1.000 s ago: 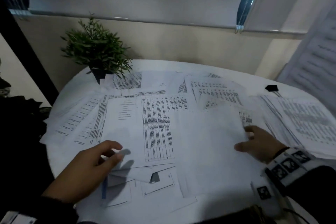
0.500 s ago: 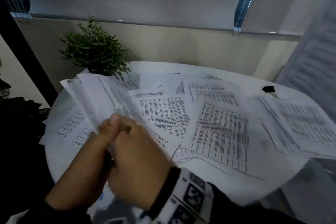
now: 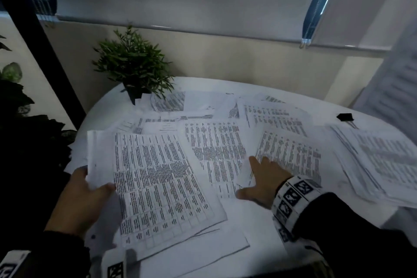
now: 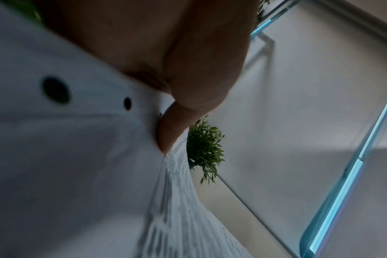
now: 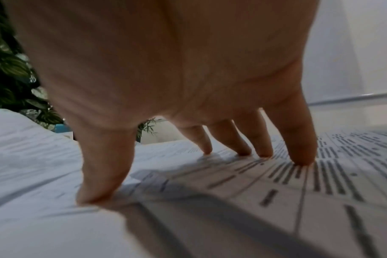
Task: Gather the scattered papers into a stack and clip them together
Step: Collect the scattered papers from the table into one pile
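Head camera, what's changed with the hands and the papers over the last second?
The left hand took hold of a printed sheet and now grips the gathered sheets by their left edge. The right hand crossed over to the left hand, then went back right and now presses spread fingers on another printed sheet. The binder clip and potted plant stayed put.

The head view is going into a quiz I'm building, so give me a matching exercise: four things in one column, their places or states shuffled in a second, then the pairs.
1. left hand
2. right hand
3. binder clip
4. potted plant

a. far left of the table
b. fingers spread on a printed sheet
c. lying untouched, far right
d. gripping a bundle of sheets

Pairs: 1-d, 2-b, 3-c, 4-a
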A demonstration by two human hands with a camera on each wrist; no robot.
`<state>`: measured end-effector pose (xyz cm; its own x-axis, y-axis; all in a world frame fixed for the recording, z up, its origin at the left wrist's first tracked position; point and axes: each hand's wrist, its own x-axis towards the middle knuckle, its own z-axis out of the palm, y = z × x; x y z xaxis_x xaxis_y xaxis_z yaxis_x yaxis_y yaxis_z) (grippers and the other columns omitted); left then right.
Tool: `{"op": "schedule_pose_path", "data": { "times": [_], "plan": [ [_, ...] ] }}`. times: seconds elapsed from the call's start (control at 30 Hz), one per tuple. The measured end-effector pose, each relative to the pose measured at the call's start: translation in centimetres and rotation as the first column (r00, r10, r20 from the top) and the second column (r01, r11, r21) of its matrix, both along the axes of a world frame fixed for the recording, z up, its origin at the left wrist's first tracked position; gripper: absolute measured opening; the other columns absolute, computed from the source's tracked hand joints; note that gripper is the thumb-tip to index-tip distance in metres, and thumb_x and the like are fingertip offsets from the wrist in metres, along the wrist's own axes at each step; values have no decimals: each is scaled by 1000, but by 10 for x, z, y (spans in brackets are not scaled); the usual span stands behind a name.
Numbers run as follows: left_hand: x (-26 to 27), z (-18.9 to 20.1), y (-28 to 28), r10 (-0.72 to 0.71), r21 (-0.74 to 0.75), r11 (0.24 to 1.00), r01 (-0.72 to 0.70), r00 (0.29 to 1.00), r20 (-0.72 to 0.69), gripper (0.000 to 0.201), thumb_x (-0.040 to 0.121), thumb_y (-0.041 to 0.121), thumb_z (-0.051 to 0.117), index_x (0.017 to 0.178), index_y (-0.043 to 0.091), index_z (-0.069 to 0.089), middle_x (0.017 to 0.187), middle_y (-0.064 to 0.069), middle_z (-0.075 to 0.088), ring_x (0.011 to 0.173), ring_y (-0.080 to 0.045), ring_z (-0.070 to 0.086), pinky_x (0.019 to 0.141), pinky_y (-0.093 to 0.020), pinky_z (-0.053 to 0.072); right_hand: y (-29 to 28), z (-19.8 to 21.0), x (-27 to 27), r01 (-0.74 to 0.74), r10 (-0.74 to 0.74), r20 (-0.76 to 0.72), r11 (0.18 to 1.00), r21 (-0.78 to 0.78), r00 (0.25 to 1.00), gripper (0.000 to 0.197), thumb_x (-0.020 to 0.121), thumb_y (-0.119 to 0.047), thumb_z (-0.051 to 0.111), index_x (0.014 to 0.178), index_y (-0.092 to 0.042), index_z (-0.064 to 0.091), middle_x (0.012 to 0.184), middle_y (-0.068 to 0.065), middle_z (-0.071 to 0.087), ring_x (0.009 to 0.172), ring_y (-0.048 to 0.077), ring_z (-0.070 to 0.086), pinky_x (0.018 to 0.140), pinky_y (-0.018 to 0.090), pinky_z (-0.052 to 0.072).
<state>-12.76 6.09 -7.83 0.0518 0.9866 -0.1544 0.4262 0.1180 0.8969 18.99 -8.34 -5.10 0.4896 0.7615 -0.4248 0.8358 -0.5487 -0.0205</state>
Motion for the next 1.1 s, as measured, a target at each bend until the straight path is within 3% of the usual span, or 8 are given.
{"op": "schedule_pose_path", "data": {
  "times": [0.2,0.3,0.43,0.53,0.7,0.87,0.97,1.1],
  "plan": [
    [-10,-8,5,-23,-44,999,28,994,108,65,61,13,60,125,3,49,110,-21,65,93,-37,65,86,-55,52,0,-5,0,-89,81,63,988,126,995,26,95,-36,35,105,-17,51,110,8,58,106,25,57,87,32,46],
    [-5,0,0,24,9,1000,-26,987,156,77,72,-2,62,140,12,31,125,-15,53,104,-31,56,93,-53,47,-1,10,-6,-63,34,133,974,219,991,38,100,-33,31,67,-19,43,78,0,56,79,21,61,68,27,47],
    [-1,7,-4,-63,69,996,50,980,189,74,76,-15,49,119,46,48,124,-9,50,93,-6,59,84,-25,52,17,44,-52,-225,175,151,866,446,973,25,96,-12,40,112,-21,55,95,3,68,74,21,59,69,28,47],
    [1,2,-3,-9,-55,998,27,950,312,50,85,-14,46,89,30,67,107,-12,64,72,1,64,57,-6,44,34,56,-119,-453,506,22,750,481,862,40,90,-5,45,127,-21,51,119,6,63,103,30,60,86,39,50],
    [-5,-15,-3,5,-257,949,183,805,593,47,77,51,70,115,21,69,114,-8,71,104,-27,67,97,-45,44,44,38,-184,-700,811,-126,562,442,571,31,89,-10,53,120,-10,54,115,15,61,101,36,59,76,41,48],
    [-8,-17,10,-87,19,996,86,993,76,32,80,4,71,110,9,65,108,-16,69,94,-33,67,91,-51,50,54,40,-118,-254,422,-481,891,377,768,69,85,-70,38,143,-34,29,147,4,41,125,27,51,107,46,36],
    [-4,-11,6,-66,108,993,55,993,93,66,77,-1,74,135,9,44,132,-3,51,117,-24,53,101,-41,39,68,33,-27,116,-96,-98,970,214,990,84,85,-68,38,147,-16,19,149,14,33,133,33,38,108,48,34],
    [4,-6,0,-93,280,957,71,994,65,78,80,-11,66,143,24,37,146,2,35,131,-13,33,111,-36,26,56,25,19,212,-213,38,977,24,976,52,86,-58,46,77,-8,57,74,7,57,74,19,58,58,22,41]
  ]
}}
